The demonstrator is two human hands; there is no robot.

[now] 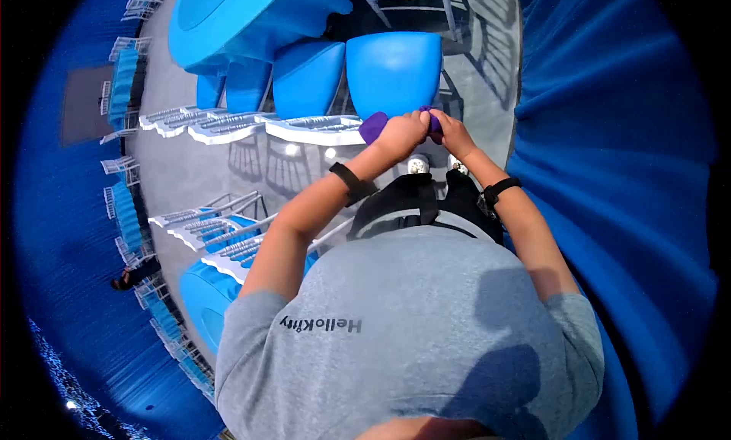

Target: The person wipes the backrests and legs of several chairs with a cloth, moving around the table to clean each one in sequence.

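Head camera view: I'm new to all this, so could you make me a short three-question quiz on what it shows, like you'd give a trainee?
1. True or false: the left hand and the right hand both hold the purple cloth.
2. Multiple choice: what colour is the chair seat just beyond the hands? A) red B) yellow C) blue
3. Fill in the gap: the grey T-shirt carries the printed word "____".

Key:
1. True
2. C
3. HelloKitty
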